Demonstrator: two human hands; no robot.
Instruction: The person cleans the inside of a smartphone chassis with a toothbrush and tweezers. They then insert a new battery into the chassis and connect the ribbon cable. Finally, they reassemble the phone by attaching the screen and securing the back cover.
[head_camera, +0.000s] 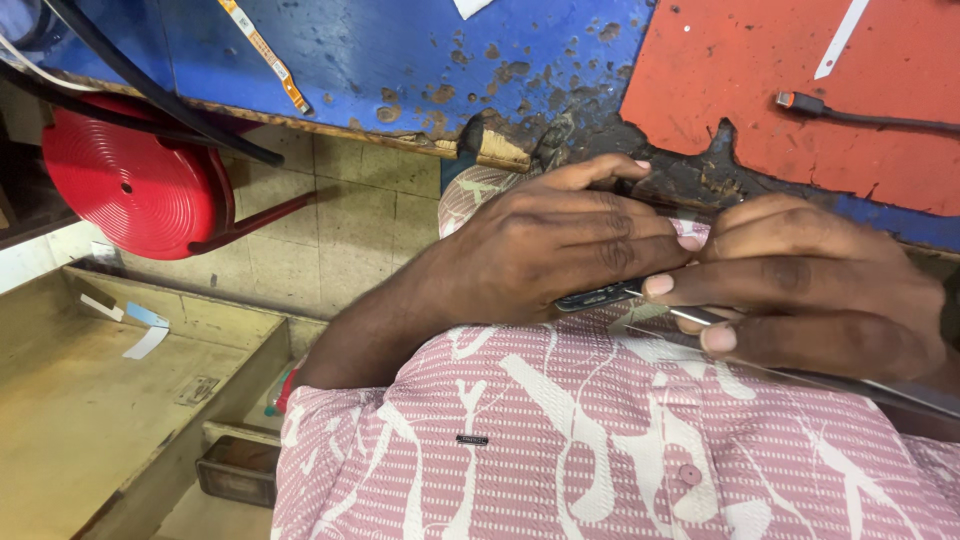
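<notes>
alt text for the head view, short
Seen from above, a person's left hand and right hand meet over a small dark flat device, the right hand holding a thin metal tool at its edge. Beyond lie a worn blue and red workbench, a cable and a red stool; an open wooden drawer sits lower left.

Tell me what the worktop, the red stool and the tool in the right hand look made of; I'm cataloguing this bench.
Worktop: seemingly wood under blue paint, which is chipped to brown patches, with a splintered edge. Red mat on it: looks like matte rubber or plastic, its edge torn. Red stool: glossy ridged seat, probably plastic; legs look like painted metal tube. Tool in the right hand: thin, shiny, likely steel.
</notes>
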